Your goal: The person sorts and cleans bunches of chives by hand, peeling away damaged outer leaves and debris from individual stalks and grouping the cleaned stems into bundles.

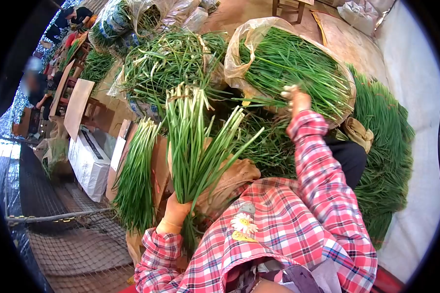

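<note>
My left hand point(176, 213) is closed around the leafy lower part of a bunch of long green chives point(187, 141). Their pale root ends point upward and fan out, with several stalks leaning right. My right hand point(297, 99) is stretched forward over the front edge of a plastic-lined sack of chives point(296, 63). Its fingers look bent and are slightly blurred, so I cannot make out whether stalks are between them. Beside my left hand, another chive bundle point(138, 171) leans against a brown board with its pale ends up.
A messy heap of chives point(168, 68) rises ahead. More chives point(384, 156) lie in a long pile by the white wall sheet point(418, 122). A white box point(88, 163) and dark netting point(78, 246) are at left. Other people point(34, 88) sit at the far left.
</note>
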Available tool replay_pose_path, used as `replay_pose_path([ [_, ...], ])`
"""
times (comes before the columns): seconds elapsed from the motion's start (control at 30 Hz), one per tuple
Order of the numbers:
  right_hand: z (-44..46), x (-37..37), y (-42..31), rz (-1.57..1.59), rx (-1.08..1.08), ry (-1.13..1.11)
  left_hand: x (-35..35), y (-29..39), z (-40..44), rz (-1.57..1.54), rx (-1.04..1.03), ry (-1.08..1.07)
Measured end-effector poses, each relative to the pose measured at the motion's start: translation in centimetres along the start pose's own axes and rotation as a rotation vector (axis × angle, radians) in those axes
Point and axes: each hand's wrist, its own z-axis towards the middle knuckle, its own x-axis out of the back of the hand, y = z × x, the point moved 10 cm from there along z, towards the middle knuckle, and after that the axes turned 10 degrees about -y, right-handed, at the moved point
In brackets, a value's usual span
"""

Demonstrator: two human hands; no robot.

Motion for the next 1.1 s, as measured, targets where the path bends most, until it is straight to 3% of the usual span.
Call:
replay_pose_path([
  [0.07,-0.1,-1.4,-2.6,-0.261,-0.040,-0.207,0.0,0.3,0.8,0.043,-0.122,0.006],
  [0.13,-0.6,-7.7,2.2,-0.552,-0.138,-0.647,-0.3,1.2,1.3,0.134,-0.250,0.021],
  [0.17,-6.9,-11.9,-0.2,-0.663,-0.035,-0.794,-0.5,-0.1,1.9,0.068,-0.152,-0.002],
  [0.23,-9.1,-15.0,6.9,-0.833,-0.164,-0.895,-1.0,0.6,1.8,0.057,-0.225,0.002],
  [0.27,-11.3,-17.4,10.8,-1.014,-0.039,-1.094,-1.3,1.4,1.7,0.051,-0.294,0.002],
  [0.3,-13.8,-19.5,14.7,-1.161,0.129,-1.275,-1.5,2.2,1.2,0.130,-0.233,0.009],
  [0.37,-24.3,-19.6,9.5,-0.561,-0.433,-1.532,-0.9,1.8,1.3,0.193,-0.212,0.012],
  [0.4,-26.0,-19.8,6.2,-0.433,-0.378,-1.648,-0.9,1.6,1.4,0.259,-0.196,0.006],
  [0.43,-22.9,-19.2,3.6,-0.064,-0.392,-1.509,-1.3,2.3,0.9,0.180,-0.123,-0.036],
  [0.5,-17.3,-17.2,-2.8,0.736,-0.365,-1.303,-1.0,1.9,1.3,0.226,-0.173,-0.010],
  [0.53,-12.4,-13.1,-6.1,0.711,-0.023,-0.878,-0.9,2.1,1.4,0.282,-0.219,0.013],
  [0.6,-8.1,-12.3,-11.7,0.285,0.301,-0.806,-1.1,3.4,0.7,0.365,-0.207,0.045],
  [0.67,-7.1,-15.9,-8.3,-0.034,0.068,-0.909,-1.3,3.5,0.8,0.444,-0.160,0.070],
  [0.7,-9.0,-17.9,-7.9,-0.596,0.142,-0.886,-1.2,3.2,1.0,0.507,-0.206,0.105],
  [0.73,-8.0,-20.1,-4.2,-0.974,0.236,-1.040,-1.4,3.3,0.9,0.501,-0.210,0.105],
  [0.77,-9.8,-20.6,-3.1,-0.988,0.090,-1.005,-1.5,3.6,0.6,0.588,-0.200,0.126],
  [0.8,-8.5,-21.1,-3.5,-1.077,0.427,-0.855,-1.7,3.7,0.2,0.675,-0.183,0.144],
  [0.87,-6.2,-20.7,-3.3,-1.128,0.570,-0.621,-2.0,4.1,-0.3,0.706,-0.212,0.131],
  [0.9,-5.7,-19.7,-3.0,-1.115,0.399,-0.617,-1.9,4.4,-0.3,0.708,-0.223,0.137],
  [0.97,-1.5,-17.9,-1.5,-1.176,0.431,-0.497,-1.6,5.5,-0.6,0.714,-0.217,0.166],
  [1.0,1.6,-15.2,-1.1,-0.923,0.357,-0.420,-1.5,5.6,-0.7,0.709,-0.218,0.166],
  [1.03,4.1,-13.0,-2.6,-0.710,0.532,-0.472,-1.5,5.4,-0.7,0.724,-0.203,0.128],
  [1.07,-0.2,-8.6,-5.3,-0.138,0.028,-0.235,-1.4,5.1,-0.6,0.743,-0.190,0.092],
  [1.1,2.2,-6.5,-6.1,-0.158,0.082,-0.226,-1.2,5.1,-0.9,0.799,-0.203,0.091],
])
